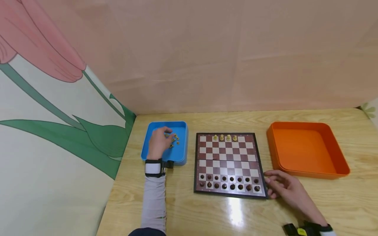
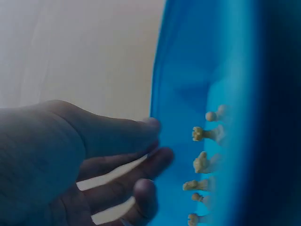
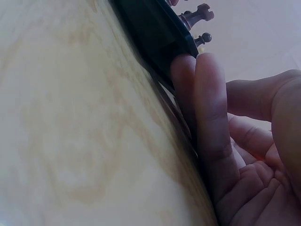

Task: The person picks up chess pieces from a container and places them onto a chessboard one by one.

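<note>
The loose cream chess pieces [image 2: 201,163] are contained in the blue tray [image 1: 180,154], long axes upright, at three o'clock from the left hand [image 1: 158,142], the nearer hand; its fingers are loosely bowed and parted, nothing being seen pinched. The chessboard [image 1: 227,157] is set just past three o'clock from the tray, its four-o'clock edge touched by the right hand's [image 1: 290,190] extended fingers. Beyond, the orange tray [image 1: 307,150] is placed just short of three.
</note>
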